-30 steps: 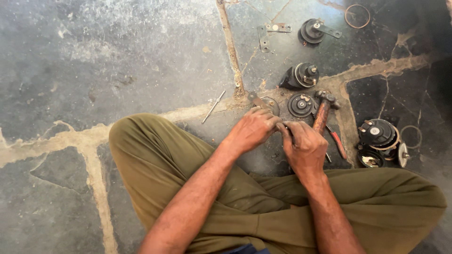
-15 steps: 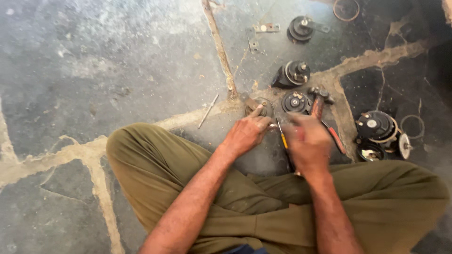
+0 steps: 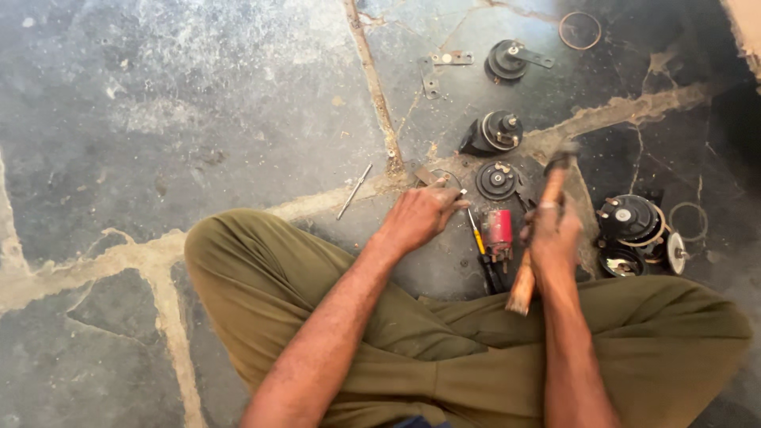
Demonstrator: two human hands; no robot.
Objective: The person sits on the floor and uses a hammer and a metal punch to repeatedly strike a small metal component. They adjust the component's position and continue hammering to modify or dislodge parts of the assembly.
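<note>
- Right hand (image 3: 552, 231) was wrapped around the wooden handle of a hammer (image 3: 539, 230), fingers closed on it; the hammer head pointed to 12 o'clock, the handle butt to 6 o'clock, over the trouser leg.
- Left hand (image 3: 418, 215) rested low on the stone floor (image 3: 198, 103), fingers loosely curled; what they pinched, if anything, could not be told (tips blurred).
- Between the hands lay a yellow-handled screwdriver (image 3: 476, 235) and, just beside it at 3 o'clock, a red-bodied tool (image 3: 499, 231).
- A round black disc part (image 3: 497, 181) sat on the floor at 12 o'clock from the red tool, near the hammer head.
- Further at 12 o'clock: a second black round unit (image 3: 493, 132), then a third with a metal bracket (image 3: 510, 59).
- At 3 o'clock of the right hand: a cluster of black round parts (image 3: 630, 222).
- A thin metal rod (image 3: 353, 191) lay at 9 o'clock of the left hand, apart from it.
- Person sat cross-legged in olive trousers (image 3: 261, 277).
</note>
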